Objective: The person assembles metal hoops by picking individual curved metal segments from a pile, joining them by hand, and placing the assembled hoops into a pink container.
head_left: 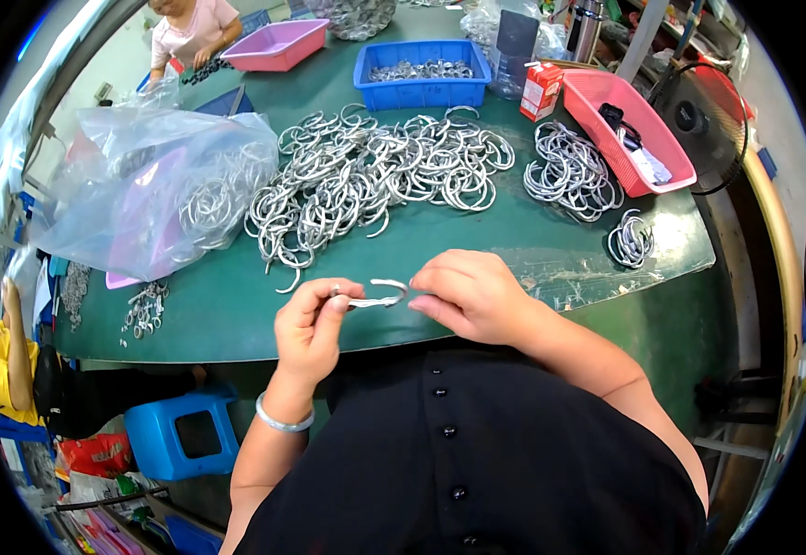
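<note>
An open silver bangle [386, 298] is pinched by one end between the thumb and fingers of my left hand [309, 324], just off the table's near edge. Its curved side points toward my right hand [466, 294]. That hand's thumb and bent fingers are slightly parted beside the curve; I cannot tell whether they touch it. A wide heap of similar silver bangles [366, 176] lies beyond both hands. To its right are a smaller pile of bangles [571, 171] and a little bundle of bangles [631, 239].
A clear plastic bag [176, 199] of bangles lies at left on the green table [329, 335]. Beyond are a blue bin [421, 95], a pink basket [630, 139], a red carton [541, 91] and a fan [704, 125]. People sit far left and back; a blue stool [158, 439] stands at lower left.
</note>
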Available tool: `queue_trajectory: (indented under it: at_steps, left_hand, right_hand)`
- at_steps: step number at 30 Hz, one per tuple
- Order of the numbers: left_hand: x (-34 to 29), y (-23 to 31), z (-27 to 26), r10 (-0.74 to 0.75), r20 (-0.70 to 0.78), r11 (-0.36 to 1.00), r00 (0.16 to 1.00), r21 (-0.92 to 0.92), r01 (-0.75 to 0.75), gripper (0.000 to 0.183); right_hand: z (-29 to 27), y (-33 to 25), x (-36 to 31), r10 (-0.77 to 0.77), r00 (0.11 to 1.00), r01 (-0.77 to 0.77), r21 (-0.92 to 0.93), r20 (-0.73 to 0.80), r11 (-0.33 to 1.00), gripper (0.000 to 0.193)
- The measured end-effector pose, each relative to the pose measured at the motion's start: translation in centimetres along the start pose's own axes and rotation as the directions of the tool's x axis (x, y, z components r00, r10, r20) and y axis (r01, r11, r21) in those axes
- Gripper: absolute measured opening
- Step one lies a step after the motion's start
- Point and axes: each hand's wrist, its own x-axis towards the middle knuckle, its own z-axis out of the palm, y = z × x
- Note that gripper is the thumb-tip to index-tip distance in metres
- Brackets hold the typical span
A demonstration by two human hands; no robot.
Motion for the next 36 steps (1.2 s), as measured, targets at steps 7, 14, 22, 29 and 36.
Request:
queue_trajectory:
  at_steps: [7,14,22,29,36]
  left_hand:
    - [0.6,3.8,-5.6,0.117,-0.251,0.986,0.961,0.146,-0.082,0.012]
    - [3.8,11.6,-12.6,0.56,-0.476,0.812,0.677,0.478,-0.335,0.012]
    - [9.7,17.9,-19.2,0.662,-0.28,0.02,0.695,0.934,0.357,0.02]
    - [11.9,16.4,-20.0,0.423,-0.161,0.071,0.892,0.987,0.144,0.025]
    - [14.7,15.5,-17.2,-0.128,-0.028,0.337,0.991,0.939,0.07,0.045]
  right_hand:
    - [-0.4,6.9,-1.0,0.412,0.909,-0.412,-0.283,-0.063,0.866,0.018]
    - [-0.8,8.7,0.4,0.543,0.839,-0.495,-0.457,-0.03,0.74,0.021]
    - [-0.4,9.7,1.1,0.576,0.818,-0.504,-0.489,-0.005,0.712,0.014]
    - [-1.4,10.2,1.0,0.472,0.858,-0.513,-0.343,-0.203,0.787,0.012]
    - [-2.5,11.7,1.9,0.496,0.796,-0.567,-0.143,-0.347,0.811,0.013]
